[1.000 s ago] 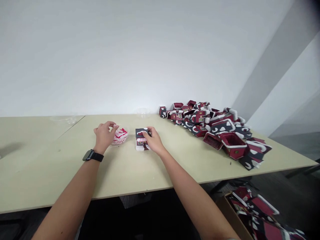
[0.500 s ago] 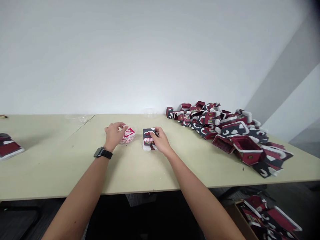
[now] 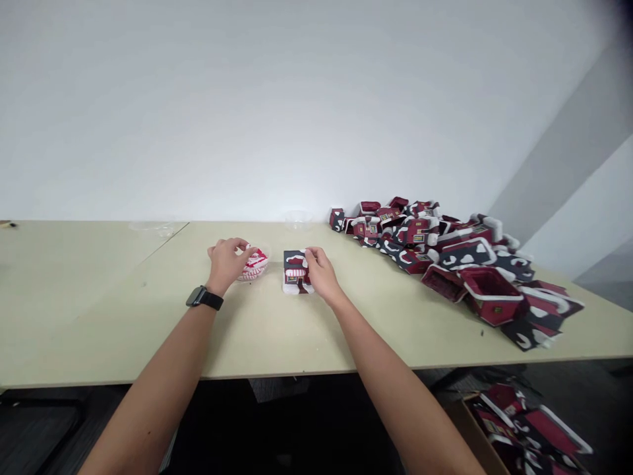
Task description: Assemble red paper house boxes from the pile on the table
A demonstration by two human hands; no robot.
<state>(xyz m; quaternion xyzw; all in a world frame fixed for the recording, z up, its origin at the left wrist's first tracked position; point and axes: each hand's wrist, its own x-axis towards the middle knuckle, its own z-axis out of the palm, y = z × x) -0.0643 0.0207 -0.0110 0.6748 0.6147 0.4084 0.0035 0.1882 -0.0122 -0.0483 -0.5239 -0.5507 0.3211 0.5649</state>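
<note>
My right hand grips a small toy house by its right side. The house is dark red with a dark roof, white snow-like trim and a red-and-white striped awning over its front; it stands upright on the table. To its left, my left hand, wearing a black watch, reaches over a clear round bowl filled with red-and-white striped pieces. Its thumb and index finger are pinched together at the pieces' near-left side. Whatever lies between those fingertips is too small to make out.
A big heap of similar toy houses covers the table's right side. Below the edge, a cardboard box holds more. Clear plastic containers stand at the back by the wall. A seam crosses the table on the left.
My right thumb has shifted from the front of the roof toward its right edge. My left hand stays at the bowl. With a slight view shift, a house at far left has left the picture.
</note>
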